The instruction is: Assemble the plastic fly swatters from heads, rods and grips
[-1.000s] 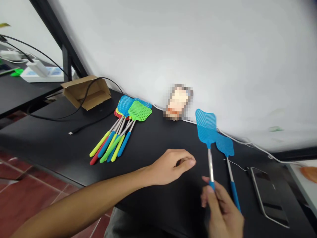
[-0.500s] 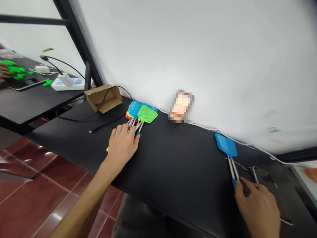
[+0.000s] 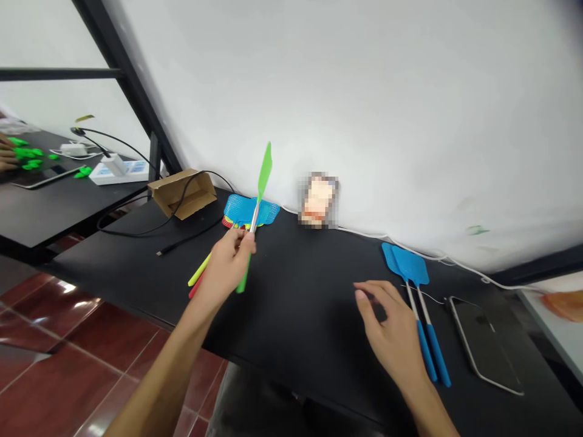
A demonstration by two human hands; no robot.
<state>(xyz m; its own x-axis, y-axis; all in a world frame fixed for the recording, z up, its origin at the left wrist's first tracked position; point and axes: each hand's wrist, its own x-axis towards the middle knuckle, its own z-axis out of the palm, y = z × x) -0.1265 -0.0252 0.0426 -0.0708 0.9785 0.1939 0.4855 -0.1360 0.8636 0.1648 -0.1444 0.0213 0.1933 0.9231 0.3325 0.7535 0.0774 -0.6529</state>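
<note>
Pinched near the top of its handle, a green fly swatter [image 3: 265,173] stands tilted upright in my left hand [image 3: 230,255], its head seen edge-on. Below that hand lies a pile of fly swatters: blue heads [image 3: 239,209] on top, with yellow and red ones partly hidden beneath. A yellow handle [image 3: 199,270] and a red handle [image 3: 197,284] stick out under my left wrist. Two blue fly swatters [image 3: 411,266] lie side by side on the right of the black table. Just left of their handles hovers my right hand [image 3: 392,328], holding nothing, thumb and fingers curved with a small gap.
An open cardboard box [image 3: 184,194] and a black cable [image 3: 132,233] occupy the left end of the table [image 3: 300,303]. A blurred-out upright item [image 3: 319,200] leans on the wall. A phone [image 3: 485,343] lies at the right. Another person's hand [image 3: 6,155] is at the far-left table.
My left hand has lifted the green swatter off the pile. My right hand has let go of a blue swatter and moved left; two blue swatters now lie there.
</note>
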